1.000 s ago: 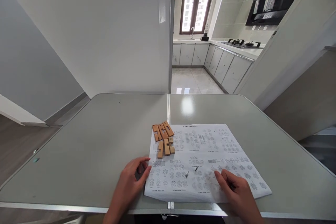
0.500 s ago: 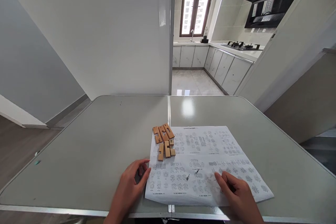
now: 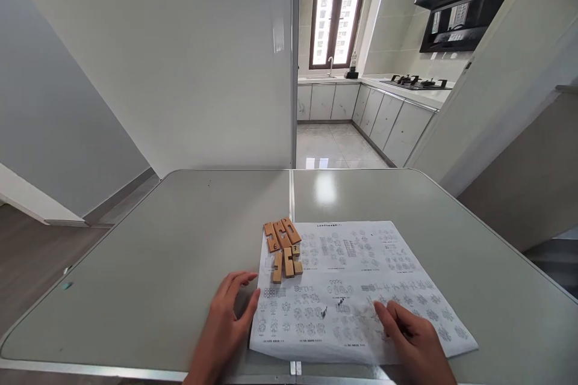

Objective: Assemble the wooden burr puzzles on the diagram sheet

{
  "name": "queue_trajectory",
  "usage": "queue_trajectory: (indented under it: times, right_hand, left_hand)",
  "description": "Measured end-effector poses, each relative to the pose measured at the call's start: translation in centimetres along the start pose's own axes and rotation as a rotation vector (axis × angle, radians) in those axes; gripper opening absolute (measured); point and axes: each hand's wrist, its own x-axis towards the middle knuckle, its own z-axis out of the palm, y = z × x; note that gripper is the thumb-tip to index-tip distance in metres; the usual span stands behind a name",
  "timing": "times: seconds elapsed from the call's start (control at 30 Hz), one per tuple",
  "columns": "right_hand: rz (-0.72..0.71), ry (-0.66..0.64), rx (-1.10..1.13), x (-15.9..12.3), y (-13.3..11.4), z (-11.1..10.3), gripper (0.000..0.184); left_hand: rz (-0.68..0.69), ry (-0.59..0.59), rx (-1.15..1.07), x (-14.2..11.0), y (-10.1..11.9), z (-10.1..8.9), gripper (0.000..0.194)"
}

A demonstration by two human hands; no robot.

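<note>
A large sheet of paper [image 3: 352, 271] printed with small diagrams lies on the table. On its upper left part rest several notched wooden puzzle pieces [image 3: 282, 234], some marked with numbers, in two close groups. My left hand [image 3: 232, 319] is at the sheet's left edge, thumb and fingers apart, nothing between them. Over the lower right of the sheet my right hand [image 3: 413, 334] rests with its fingers curled in and the thumb against them. Whether anything is inside those fingers is hidden.
The grey folding table [image 3: 144, 271] has a metal seam down its middle. A small green bit [image 3: 67, 285] lies near its left edge. Beyond stand a white wall panel [image 3: 203, 60] and a kitchen with cabinets [image 3: 392, 114] and a gas stove [image 3: 418, 82].
The whole view has shifted slightly, so the table and sheet sit a little lower. Both hands and the wooden pieces stay almost where they were.
</note>
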Motion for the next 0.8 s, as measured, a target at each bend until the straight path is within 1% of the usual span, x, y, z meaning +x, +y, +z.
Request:
queue_trajectory:
  times: [0.17,0.33,0.4,0.47,0.57,0.7,0.8]
  right_hand:
    - [0.024,0.0,0.025,0.0,-0.3,0.1,0.06]
    - [0.006,0.017,0.024,0.0,-0.6,0.1,0.061]
    - [0.008,0.017,0.028,0.0,-0.4,0.0,0.061]
    - [0.018,0.02,0.034,0.0,-0.2,0.0,0.061]
    - [0.03,0.015,0.034,0.0,0.0,0.0,0.06]
    - [0.023,0.014,0.02,-0.1,-0.1,0.0,0.06]
    - [0.006,0.027,-0.008,0.0,-0.2,0.0,0.061]
  left_hand:
    - [-0.008,-0.003,0.012,-0.1,-0.6,-0.1,0.033]
    - [0.009,0.016,0.04,1.2,-0.7,-0.7,0.035]
    - [-0.006,-0.005,0.042,1.9,-0.2,-0.8,0.037]
    - [-0.037,-0.059,0.023,2.7,0.4,-0.7,0.04]
    - [-0.069,-0.138,-0.027,4.1,1.1,-0.2,0.043]
    - [-0.063,-0.104,-0.084,6.2,1.5,1.0,0.046]
    - [-0.137,-0.099,-0.137,7.7,1.6,1.9,0.056]
